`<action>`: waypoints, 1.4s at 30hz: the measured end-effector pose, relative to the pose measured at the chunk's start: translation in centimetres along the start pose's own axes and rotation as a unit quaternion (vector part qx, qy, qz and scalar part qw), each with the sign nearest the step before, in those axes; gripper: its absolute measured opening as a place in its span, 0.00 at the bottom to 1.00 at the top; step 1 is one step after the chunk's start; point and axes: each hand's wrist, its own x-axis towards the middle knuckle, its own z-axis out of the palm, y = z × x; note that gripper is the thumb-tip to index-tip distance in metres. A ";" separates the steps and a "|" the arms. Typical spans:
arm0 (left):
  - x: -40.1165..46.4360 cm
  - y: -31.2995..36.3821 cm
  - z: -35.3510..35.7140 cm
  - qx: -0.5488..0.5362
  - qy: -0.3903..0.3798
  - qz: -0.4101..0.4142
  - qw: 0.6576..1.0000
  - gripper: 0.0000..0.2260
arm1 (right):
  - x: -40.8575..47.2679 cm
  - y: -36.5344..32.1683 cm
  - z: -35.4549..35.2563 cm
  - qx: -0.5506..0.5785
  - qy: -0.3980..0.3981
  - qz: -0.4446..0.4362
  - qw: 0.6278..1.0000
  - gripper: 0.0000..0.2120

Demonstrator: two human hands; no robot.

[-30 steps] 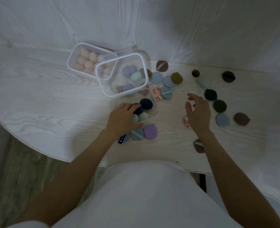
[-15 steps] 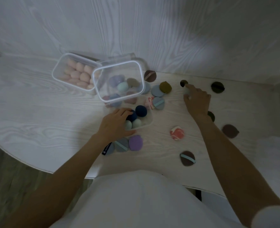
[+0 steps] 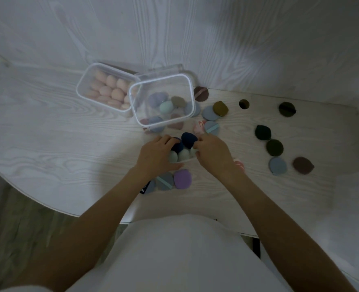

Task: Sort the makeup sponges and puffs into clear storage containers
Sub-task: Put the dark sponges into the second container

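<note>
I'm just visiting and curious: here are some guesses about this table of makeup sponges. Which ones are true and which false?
1. The far container holds pink sponges. True.
2. Both hands are at the small container of dark blue and mint sponges. True: the left hand and right hand flank the navy sponge.
3. The purple puff is inside a container. False: it lies loose on the table, near the left wrist.
4. No puffs remain loose to the right. False: several dark ones, such as a dark green puff, lie there.
</note>
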 end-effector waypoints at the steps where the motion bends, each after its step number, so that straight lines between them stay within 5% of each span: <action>1: -0.1 -0.1 0.1 0.001 0.002 -0.003 1.000 0.31 | 0.6 -0.5 -0.5 -0.040 -0.045 0.010 0.998 0.07; 4: -0.1 -0.1 0.1 -0.002 0.003 -0.006 1.000 0.31 | 2.4 -1.4 -1.4 -0.070 -0.144 0.059 0.985 0.12; 7: -0.1 -0.2 0.4 -0.009 0.012 0.000 1.000 0.30 | 2.9 -2.0 -0.7 -0.112 -0.090 0.051 0.988 0.04; 10: -0.2 -0.3 0.6 -0.007 0.010 -0.001 1.000 0.30 | 2.8 -2.1 -0.1 -0.091 -0.070 0.022 0.993 0.22; 15: -0.2 -0.4 0.4 -0.016 0.003 -0.008 1.000 0.30 | 2.8 -1.5 0.0 -0.088 -0.119 0.058 0.987 0.04; 20: -0.5 -0.7 0.5 -0.024 0.002 0.001 1.000 0.32 | 1.6 0.2 0.5 -0.035 -0.126 0.040 0.991 0.10; 24: -0.7 -0.7 0.4 -0.011 0.001 -0.003 1.000 0.32 | 1.4 -1.2 1.1 -0.063 -0.075 0.067 0.993 0.10; 29: -2.5 -2.2 0.1 0.007 0.035 -0.017 0.999 0.29 | 2.0 -0.4 -1.3 0.187 0.091 0.020 0.978 0.08; 32: -4.1 -3.6 -0.4 0.004 0.062 -0.039 0.997 0.30 | 4.7 0.8 -1.9 0.185 0.147 0.030 0.971 0.07; 42: -5.7 -6.7 -1.1 -0.028 0.108 -0.091 0.990 0.31 | 15.3 -0.2 2.1 0.069 -0.009 -0.013 0.998 0.19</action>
